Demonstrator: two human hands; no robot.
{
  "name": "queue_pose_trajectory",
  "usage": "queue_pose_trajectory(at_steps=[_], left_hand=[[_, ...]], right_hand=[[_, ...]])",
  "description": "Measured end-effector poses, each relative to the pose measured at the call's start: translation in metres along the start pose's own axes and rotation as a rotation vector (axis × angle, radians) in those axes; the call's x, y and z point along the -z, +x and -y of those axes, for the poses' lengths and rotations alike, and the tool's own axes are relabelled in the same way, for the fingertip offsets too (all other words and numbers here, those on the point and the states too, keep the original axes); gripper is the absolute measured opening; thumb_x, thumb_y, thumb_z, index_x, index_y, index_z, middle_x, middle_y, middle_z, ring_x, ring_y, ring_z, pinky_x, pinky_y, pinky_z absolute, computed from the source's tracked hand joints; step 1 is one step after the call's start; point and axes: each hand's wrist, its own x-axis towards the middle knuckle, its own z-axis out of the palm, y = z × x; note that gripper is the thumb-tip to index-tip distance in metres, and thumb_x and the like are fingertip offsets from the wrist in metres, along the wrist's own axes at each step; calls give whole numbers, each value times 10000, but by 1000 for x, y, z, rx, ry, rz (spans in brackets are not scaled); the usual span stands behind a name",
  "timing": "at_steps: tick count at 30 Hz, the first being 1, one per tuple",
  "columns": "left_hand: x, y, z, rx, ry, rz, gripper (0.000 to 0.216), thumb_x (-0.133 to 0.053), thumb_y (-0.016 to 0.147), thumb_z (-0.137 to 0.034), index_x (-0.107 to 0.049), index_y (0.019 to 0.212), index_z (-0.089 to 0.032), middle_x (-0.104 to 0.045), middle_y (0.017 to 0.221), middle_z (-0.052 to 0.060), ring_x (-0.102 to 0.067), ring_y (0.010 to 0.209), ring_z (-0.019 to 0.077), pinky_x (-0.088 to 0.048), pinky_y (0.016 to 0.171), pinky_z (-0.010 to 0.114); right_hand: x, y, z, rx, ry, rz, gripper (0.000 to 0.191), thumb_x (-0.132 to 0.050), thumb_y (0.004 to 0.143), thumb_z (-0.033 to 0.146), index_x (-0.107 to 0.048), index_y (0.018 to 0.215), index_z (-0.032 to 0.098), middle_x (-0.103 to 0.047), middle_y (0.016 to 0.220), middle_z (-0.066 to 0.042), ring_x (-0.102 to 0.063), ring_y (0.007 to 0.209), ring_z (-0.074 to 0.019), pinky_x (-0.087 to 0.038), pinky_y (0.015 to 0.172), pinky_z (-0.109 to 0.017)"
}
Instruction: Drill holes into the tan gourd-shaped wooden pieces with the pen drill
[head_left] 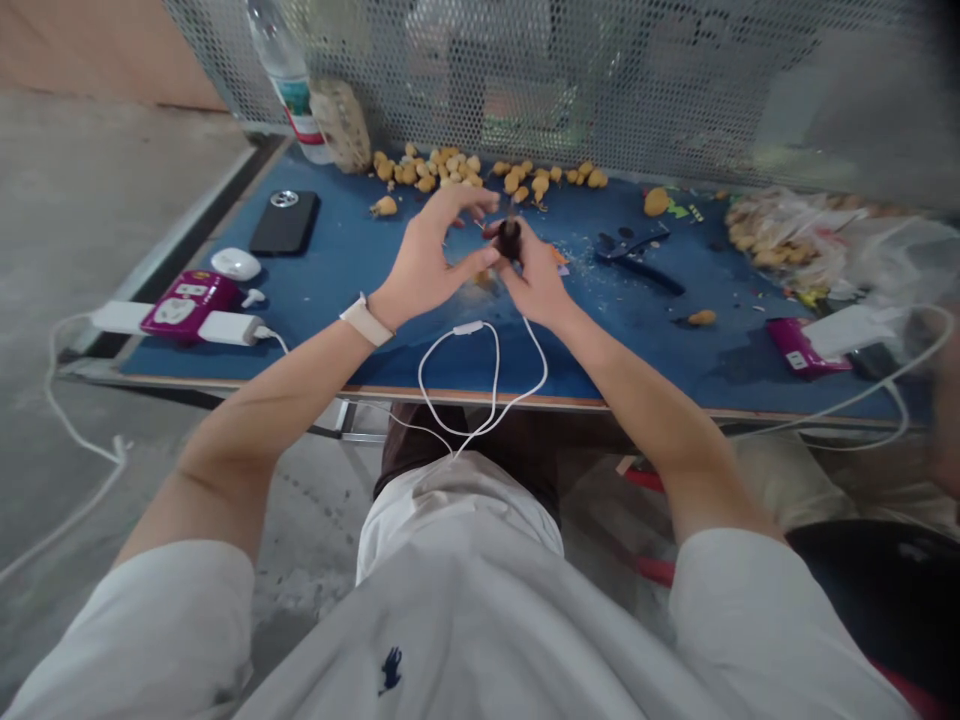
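Observation:
My right hand (536, 270) is closed around a small dark tool (510, 238), with a thin tip pointing up and away. A white cord (544, 365) with an inline switch (468, 328) runs from beneath that hand toward my lap; the tool's exact kind is not clear. My left hand (427, 250) is beside it, fingers apart and curved, its thumb reaching to the right hand's fingers. No object shows in the left hand. Below the hands lies a blurred yellowish patch. Small tan gourds (442, 165) sit along the table's back edge.
On the blue table (337, 310) are a phone (285, 222), an earbud case (235, 264), a purple power adapter (191, 305), blue-handled pliers (641, 265) and a bagged gourd pile (780, 235). A bottle (296, 95) stands against the mesh panel (600, 90). Another person sits at right.

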Motion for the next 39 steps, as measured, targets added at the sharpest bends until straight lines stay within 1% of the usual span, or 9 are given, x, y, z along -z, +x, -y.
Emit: queue_pose_trajectory(at_steps=[2,4,8,13,21,30,33,36,39], left_hand=[[5,-4,-1,-31,27,97,324,-802,1252,-561,-792,1382,-264,-855,1217,145,-855,1151,368,-717,1006,526],[10,-8,-3,-124,51,351,218,-844,1150,-473,-777,1147,-265,-831,1029,87,-811,907,317,-654,850,465],[10,-13,-9,-161,244,576,183,-847,1035,-396,-768,937,-263,-784,845,59,-759,772,303,-529,740,407],[2,-16,-5,-191,336,673,264,-795,1090,-344,-782,840,-261,-778,785,47,-749,723,280,-494,720,378],[-8,-21,1,-256,475,645,225,-708,1254,-282,-869,1113,-213,-851,915,90,-858,872,310,-606,816,373],[-5,-16,3,-77,316,660,304,-750,1221,-452,-831,1016,-243,-850,960,103,-857,938,350,-609,873,412],[-11,-14,17,68,201,507,312,-727,1229,-488,-848,1072,-247,-855,996,112,-857,979,361,-659,945,453],[-25,-11,39,223,94,288,324,-728,1211,-422,-859,1426,-218,-890,1238,163,-864,1170,379,-702,1121,509],[-43,-7,57,256,51,248,539,-823,1155,-466,-817,1612,-181,-855,1512,220,-806,1448,443,-643,1340,595]], right_hand=[[20,1,-12,-47,-54,-128,667,-460,1301,859,-728,1593,322,-874,1388,-151,-864,1333,-419,-697,1304,-705],[43,3,-28,-63,-147,-184,700,-457,1278,926,-742,1526,337,-867,1305,-133,-860,1285,-425,-696,1273,-703],[74,5,-56,-65,-232,-28,704,-652,1179,1014,-772,1326,336,-833,1069,-94,-852,1152,-435,-693,1220,-688],[67,3,-67,-98,-219,153,663,-599,1220,977,-741,1168,332,-845,1003,-94,-824,989,-419,-692,1174,-703],[50,2,-72,-142,-206,181,627,-588,1231,959,-728,1150,353,-766,943,-75,-794,1016,-425,-667,1167,-675],[52,2,-55,-182,-284,220,782,-389,1206,1067,-691,1151,348,-762,948,-89,-742,908,-399,-643,1027,-610],[54,3,-52,-189,-300,230,814,-365,1197,1079,-707,1173,341,-792,1002,-106,-761,936,-406,-652,1036,-621],[56,4,-52,-186,-304,236,841,-344,1201,1074,-751,1236,338,-823,1048,-112,-783,969,-407,-664,1055,-633],[58,4,-52,-160,-294,252,853,-357,1198,1073,-793,1306,348,-860,1093,-108,-802,1009,-404,-684,1061,-632]])
